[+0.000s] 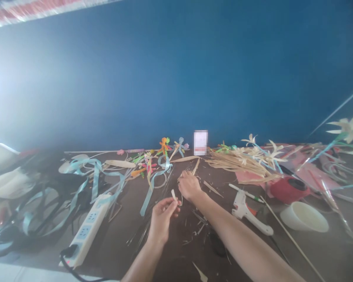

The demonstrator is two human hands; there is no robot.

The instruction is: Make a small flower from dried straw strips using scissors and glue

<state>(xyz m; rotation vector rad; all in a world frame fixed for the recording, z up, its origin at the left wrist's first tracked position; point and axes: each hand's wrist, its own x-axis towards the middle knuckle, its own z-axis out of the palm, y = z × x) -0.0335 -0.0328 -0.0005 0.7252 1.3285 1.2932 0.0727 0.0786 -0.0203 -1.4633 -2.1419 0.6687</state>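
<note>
Head view: left hand [164,216] pinches pale strip [173,193] inside tabletop [176,262] edges; right grip [189,186] unclear

Free room between power strip [88,226] and left hand [161,215] (blue ribbon [149,192] beyond)

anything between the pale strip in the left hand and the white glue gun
Yes, the right forearm slants between the pale strip in the left hand and the white glue gun to the right.

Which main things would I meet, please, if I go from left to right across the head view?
Power strip → left hand holding a small pale piece → right hand → white glue gun → white cup.
</note>
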